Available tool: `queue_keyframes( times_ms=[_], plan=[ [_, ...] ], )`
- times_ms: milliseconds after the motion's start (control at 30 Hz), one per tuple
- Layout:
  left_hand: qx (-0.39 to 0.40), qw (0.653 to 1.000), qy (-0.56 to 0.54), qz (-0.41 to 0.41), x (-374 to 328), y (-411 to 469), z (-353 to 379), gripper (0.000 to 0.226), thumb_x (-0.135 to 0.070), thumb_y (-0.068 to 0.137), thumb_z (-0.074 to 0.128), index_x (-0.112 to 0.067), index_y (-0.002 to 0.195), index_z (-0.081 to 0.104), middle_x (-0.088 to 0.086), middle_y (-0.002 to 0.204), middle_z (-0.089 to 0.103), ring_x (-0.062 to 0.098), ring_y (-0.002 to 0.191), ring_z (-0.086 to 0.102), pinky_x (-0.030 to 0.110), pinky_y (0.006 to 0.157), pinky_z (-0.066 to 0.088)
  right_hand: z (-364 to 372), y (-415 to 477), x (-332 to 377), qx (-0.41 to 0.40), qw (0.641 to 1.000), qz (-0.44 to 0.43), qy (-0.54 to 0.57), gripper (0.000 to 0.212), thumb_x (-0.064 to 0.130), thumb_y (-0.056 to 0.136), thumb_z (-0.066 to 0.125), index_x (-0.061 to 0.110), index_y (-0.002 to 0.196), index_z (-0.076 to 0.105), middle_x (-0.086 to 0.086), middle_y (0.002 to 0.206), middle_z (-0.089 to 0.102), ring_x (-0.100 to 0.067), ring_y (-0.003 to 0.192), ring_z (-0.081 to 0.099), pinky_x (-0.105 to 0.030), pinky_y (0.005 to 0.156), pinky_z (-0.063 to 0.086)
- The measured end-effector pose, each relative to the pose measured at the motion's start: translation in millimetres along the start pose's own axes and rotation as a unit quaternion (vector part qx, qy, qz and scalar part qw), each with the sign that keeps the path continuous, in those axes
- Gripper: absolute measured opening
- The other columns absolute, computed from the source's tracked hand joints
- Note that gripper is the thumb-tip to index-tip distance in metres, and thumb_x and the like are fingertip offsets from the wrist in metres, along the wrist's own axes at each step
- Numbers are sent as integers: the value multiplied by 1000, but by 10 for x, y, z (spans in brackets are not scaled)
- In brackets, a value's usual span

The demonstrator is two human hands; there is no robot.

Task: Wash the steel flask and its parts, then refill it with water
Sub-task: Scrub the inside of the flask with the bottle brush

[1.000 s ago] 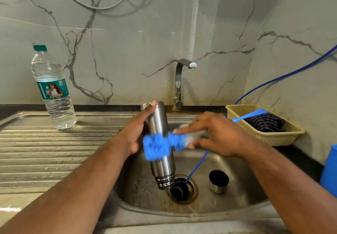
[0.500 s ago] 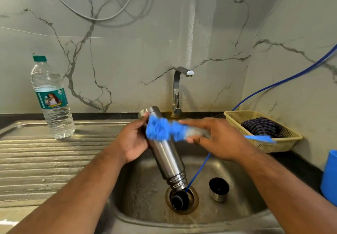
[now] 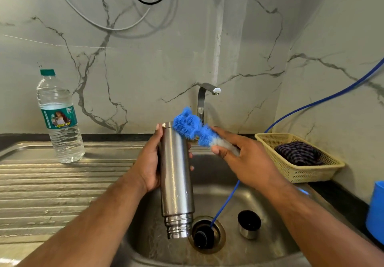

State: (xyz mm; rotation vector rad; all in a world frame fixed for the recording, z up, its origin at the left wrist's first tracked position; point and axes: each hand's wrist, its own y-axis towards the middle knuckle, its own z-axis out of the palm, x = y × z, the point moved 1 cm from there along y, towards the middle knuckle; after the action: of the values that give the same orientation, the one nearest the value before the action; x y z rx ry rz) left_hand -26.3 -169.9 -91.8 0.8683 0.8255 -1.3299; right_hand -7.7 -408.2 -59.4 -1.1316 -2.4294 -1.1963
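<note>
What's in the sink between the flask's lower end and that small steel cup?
The head view shows the drain there, with a black round piece sitting in it and a thin blue hose running into it.

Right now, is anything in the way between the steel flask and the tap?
Yes: the blue brush, held in the right hand, rests on the flask's upper end, directly in front of the tap.

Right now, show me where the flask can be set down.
The ribbed draining board is bare between the water bottle and the sink. The sink floor is crowded: black stopper in the drain, blue hose, cap to its right. The right counter holds the basket and a blue tub.
</note>
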Motion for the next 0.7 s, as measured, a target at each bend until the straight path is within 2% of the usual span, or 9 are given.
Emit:
queue_keyframes(
  times_ms=[100, 200, 300, 367, 433, 500, 567, 633, 700],
  plan=[
    [-13, 1000, -22, 3, -5, -11, 19, 61, -60, 94, 50, -9, 119, 73, 29, 127, 65, 41, 106, 63, 70, 109, 37, 0, -39, 49, 71, 997, -14, 5, 52, 49, 92, 69, 64, 137, 49, 20, 127, 68, 1, 116, 61, -35, 103, 52],
    [-16, 1000, -13, -3, 3, -5, 3, 65, -57, 94, 44, -5, 123, 70, 28, 124, 62, 40, 112, 58, 61, 112, 39, -11, -14, 58, 25, 1000, -9, -1, 52, 48, 93, 68, 55, 141, 51, 20, 132, 67, 3, 116, 60, -28, 101, 51],
    [-20, 1000, -1, 8, 6, -26, 15, 55, -50, 91, 49, -8, 124, 66, 19, 111, 69, 31, 101, 66, 45, 94, 54, -40, -26, 61, 82, 996, -17, -1, 52, 49, 92, 69, 57, 140, 51, 28, 126, 64, 16, 100, 56, -11, 83, 44],
    [-9, 1000, 13, 7, 31, -36, 31, 43, -43, 95, 50, -10, 119, 66, 18, 110, 71, 29, 96, 69, 43, 85, 55, -46, -28, 60, 112, 993, -30, -10, 50, 49, 91, 70, 63, 136, 52, 29, 120, 65, 13, 101, 56, -17, 81, 45],
    [-21, 999, 37, 5, 39, -36, 33, 35, -38, 98, 52, -12, 115, 68, 15, 107, 72, 26, 88, 72, 44, 81, 58, -55, -8, 48, 76, 997, -27, -13, 51, 49, 92, 70, 62, 137, 50, 24, 124, 67, 6, 109, 59, -26, 89, 50],
    [-10, 999, 28, -16, 33, -39, 42, 43, -45, 99, 53, -10, 118, 69, 18, 110, 73, 30, 87, 73, 56, 86, 58, -48, -8, 54, 70, 997, -23, -9, 53, 48, 92, 70, 61, 139, 50, 18, 122, 69, 1, 107, 62, -29, 91, 52],
    [-3, 999, 17, -30, 26, -24, 40, 56, -57, 100, 47, -9, 120, 67, 23, 114, 72, 36, 89, 72, 61, 91, 54, -24, -29, 62, 97, 995, -35, -6, 53, 49, 90, 72, 61, 138, 51, 17, 111, 70, 1, 97, 61, -27, 84, 51],
    [-19, 999, 24, -20, 19, -2, 20, 67, -70, 96, 45, -11, 119, 68, 24, 111, 72, 35, 85, 72, 55, 87, 57, -9, -15, 38, 78, 996, -40, -15, 53, 49, 91, 71, 61, 138, 51, 19, 110, 69, 6, 94, 59, -25, 81, 48],
    [-12, 999, 31, -17, 22, 2, 29, 74, -74, 95, 39, -12, 124, 68, 20, 102, 74, 33, 79, 74, 46, 74, 62, -22, 11, 14, 48, 998, -25, -25, 55, 51, 92, 68, 62, 141, 46, 16, 115, 69, 2, 98, 60, -28, 87, 50]
  ],
)
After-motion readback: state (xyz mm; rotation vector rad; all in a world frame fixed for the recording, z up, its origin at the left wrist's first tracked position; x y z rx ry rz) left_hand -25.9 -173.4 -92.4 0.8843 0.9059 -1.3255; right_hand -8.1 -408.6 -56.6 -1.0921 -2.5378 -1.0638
